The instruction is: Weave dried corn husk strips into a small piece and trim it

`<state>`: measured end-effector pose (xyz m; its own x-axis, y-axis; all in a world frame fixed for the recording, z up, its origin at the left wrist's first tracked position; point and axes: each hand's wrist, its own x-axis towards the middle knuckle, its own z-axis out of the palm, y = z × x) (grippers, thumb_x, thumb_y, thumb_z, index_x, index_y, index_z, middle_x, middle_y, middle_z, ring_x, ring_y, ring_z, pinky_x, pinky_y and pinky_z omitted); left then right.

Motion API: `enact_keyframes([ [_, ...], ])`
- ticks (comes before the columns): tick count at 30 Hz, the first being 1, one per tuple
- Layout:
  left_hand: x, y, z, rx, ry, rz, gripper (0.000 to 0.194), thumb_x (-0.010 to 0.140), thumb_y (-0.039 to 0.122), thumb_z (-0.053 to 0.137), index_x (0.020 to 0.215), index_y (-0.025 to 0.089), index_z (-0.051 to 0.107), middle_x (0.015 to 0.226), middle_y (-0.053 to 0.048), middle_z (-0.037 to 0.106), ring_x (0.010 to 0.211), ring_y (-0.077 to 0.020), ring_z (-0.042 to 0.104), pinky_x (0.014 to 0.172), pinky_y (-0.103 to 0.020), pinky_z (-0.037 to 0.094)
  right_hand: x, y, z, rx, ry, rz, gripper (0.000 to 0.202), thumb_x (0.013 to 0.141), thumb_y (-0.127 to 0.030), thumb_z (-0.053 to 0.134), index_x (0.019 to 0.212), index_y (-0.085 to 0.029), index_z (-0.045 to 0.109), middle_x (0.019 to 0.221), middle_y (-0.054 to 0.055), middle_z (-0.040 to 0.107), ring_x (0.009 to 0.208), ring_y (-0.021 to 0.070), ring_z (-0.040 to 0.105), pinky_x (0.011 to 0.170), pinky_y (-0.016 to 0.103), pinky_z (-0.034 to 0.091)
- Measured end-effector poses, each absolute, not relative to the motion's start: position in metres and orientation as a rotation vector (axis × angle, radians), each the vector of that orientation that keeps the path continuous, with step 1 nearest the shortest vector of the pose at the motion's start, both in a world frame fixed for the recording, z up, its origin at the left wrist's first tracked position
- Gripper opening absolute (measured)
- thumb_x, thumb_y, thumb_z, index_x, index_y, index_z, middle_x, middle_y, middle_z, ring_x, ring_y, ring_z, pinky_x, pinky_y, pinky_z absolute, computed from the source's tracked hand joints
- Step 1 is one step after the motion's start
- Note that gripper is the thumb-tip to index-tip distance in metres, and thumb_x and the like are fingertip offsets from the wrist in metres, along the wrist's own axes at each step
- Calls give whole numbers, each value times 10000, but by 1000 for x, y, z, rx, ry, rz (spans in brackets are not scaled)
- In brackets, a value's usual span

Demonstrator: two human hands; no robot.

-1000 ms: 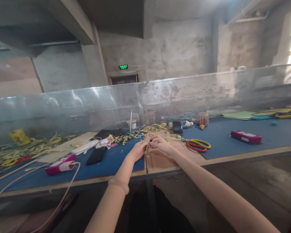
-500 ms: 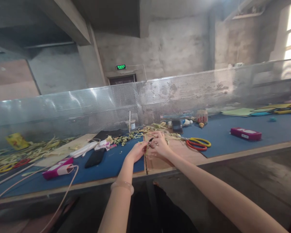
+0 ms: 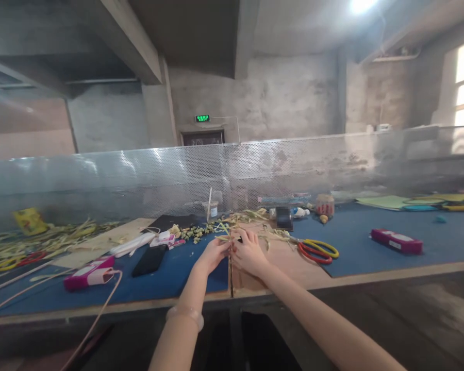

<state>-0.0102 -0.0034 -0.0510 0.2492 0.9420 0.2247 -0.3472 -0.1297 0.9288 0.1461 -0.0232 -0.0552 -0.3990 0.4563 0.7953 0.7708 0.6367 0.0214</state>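
Observation:
My left hand [image 3: 212,255] is closed over the seam between the blue mat and the brown board, its fingertips pinching a thin yellow-green strip of dried leaf [image 3: 224,230]. Right beside it, my right hand [image 3: 250,253] curls with its fingertips almost against the left ones. A small black object [image 3: 239,239] shows between the right fingers; its kind is mostly hidden by them. Scissors with red and yellow handles [image 3: 317,251] lie on the brown board [image 3: 286,268], to the right of my right hand. Small knotted green pieces [image 3: 195,233] lie beyond my left hand.
A black phone [image 3: 150,259] and a magenta box with a cable [image 3: 88,273] lie to the left. Another magenta box [image 3: 396,241] is on the right. Leaf strips [image 3: 81,234] heap at far left. A perforated metal screen [image 3: 170,175] runs behind the table.
The view has levelled and tilted up, so the table sits lower. Both hands remain together; the black object is more covered, and green strip ends now stick up above the fingers.

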Motion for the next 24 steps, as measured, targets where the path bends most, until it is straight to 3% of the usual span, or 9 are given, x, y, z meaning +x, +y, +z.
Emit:
enact_keyframes([
  [14, -13, 0, -57, 1135, 686, 1318, 291, 531, 196, 811, 750, 125, 632, 694, -24, 635, 608, -102, 571, 658, -248, 431, 146, -29, -52, -793, -2173, -495, 269, 788, -123, 456, 1007, -178, 603, 1249, 100, 436, 1086, 250, 355, 906, 390, 343],
  [19, -12, 1, -56, 1150, 669, 1314, 274, 562, 207, 793, 769, 133, 629, 695, -21, 630, 613, -105, 565, 649, -244, 422, 148, -31, -52, -767, -2207, -532, 191, 836, -190, 448, 939, -185, 608, 1187, 97, 474, 1064, 248, 365, 892, 396, 336],
  [24, -10, -5, -52, 1276, 642, 1168, 245, 615, 226, 760, 809, 133, 642, 709, -29, 629, 641, -115, 563, 673, -249, 406, 151, -21, -54, -947, -1955, -388, 218, 884, -269, 392, 868, -179, 590, 951, 95, 558, 922, 233, 429, 821, 379, 362],
])
